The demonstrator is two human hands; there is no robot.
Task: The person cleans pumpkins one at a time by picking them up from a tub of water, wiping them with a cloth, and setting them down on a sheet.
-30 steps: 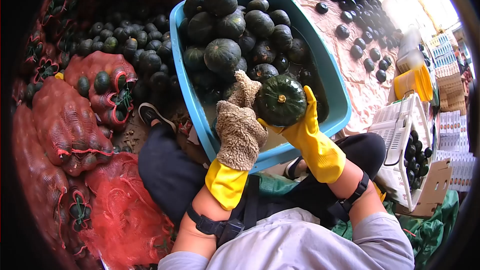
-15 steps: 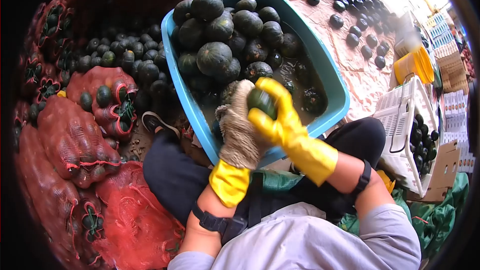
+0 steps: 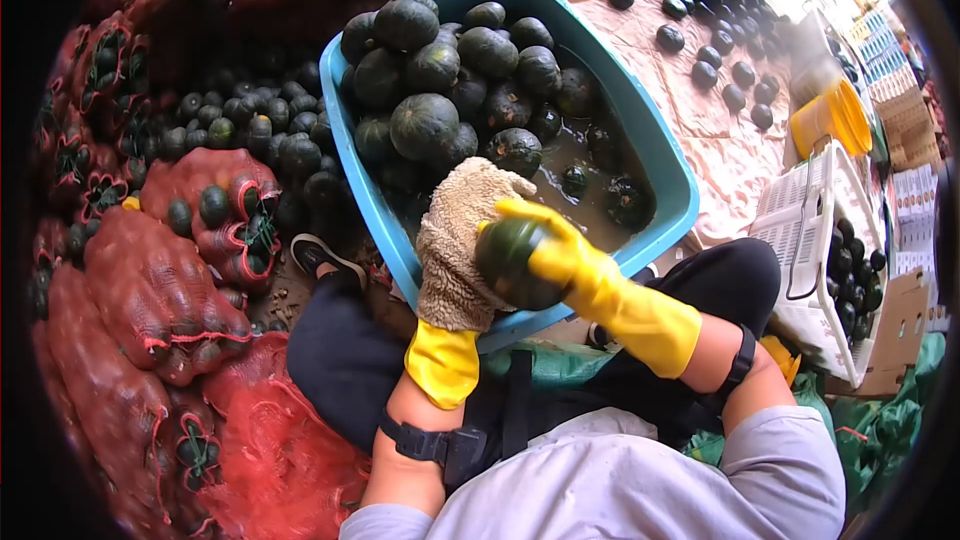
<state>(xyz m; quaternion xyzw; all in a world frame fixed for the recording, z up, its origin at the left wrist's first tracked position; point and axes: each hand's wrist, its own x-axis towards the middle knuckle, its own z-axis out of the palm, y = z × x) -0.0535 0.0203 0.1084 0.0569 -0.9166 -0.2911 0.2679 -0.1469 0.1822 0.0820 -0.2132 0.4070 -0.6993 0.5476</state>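
Note:
A dark green kabocha squash [image 3: 512,258] is held above the near edge of the blue tub [image 3: 672,150]. My right hand [image 3: 575,262], in a yellow rubber glove, grips it from the right with fingers curled over its top. My left hand [image 3: 462,250] wears a fluffy brown wash mitt over a yellow glove. It cups the left side of the squash; the mitt hides its fingers. Inside the tub, a heap of squashes [image 3: 424,120] rises at the far left from murky water [image 3: 575,208].
Red mesh sacks [image 3: 160,280] of squashes line the left, with loose squashes [image 3: 300,155] piled beside the tub. More squashes [image 3: 670,37] lie on a pinkish sheet [image 3: 640,40] at the back right. A white crate [image 3: 790,230] and a yellow bucket [image 3: 832,120] stand right.
The squash has come down toward me and turned between my hands. The mitt has shifted left, from behind the squash to its side.

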